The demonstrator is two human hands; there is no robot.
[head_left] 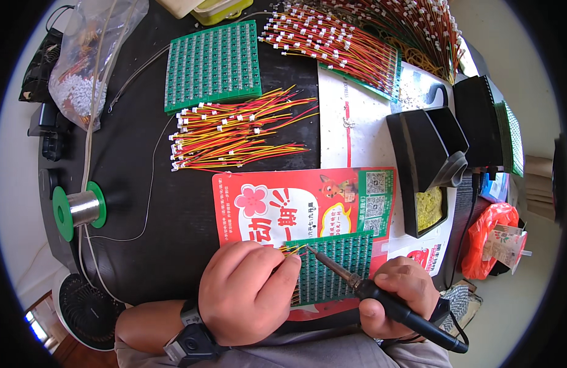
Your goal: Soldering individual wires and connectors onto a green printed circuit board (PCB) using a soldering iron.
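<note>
My right hand [401, 294] grips the black handle of a soldering iron [381, 295]. The iron's thin tip points up and left, onto or just over the upper left corner of a green circuit board panel [348, 251]. At that corner, thin yellow and red wires [294, 248] stick out past the fingers of my left hand [249, 294], which is closed on them over the panel's left edge. The fingers hide where the wires run underneath. Beneath the panel lies a red printed sheet [234, 190].
Loose connector wires [240, 138] lie beyond, near a stack of panels [213, 64]. A wired panel [344, 49] sits at the back. A solder spool [81, 208] stands left. Right are an iron stand [427, 147] with yellow sponge [429, 211] and an orange bag [489, 236].
</note>
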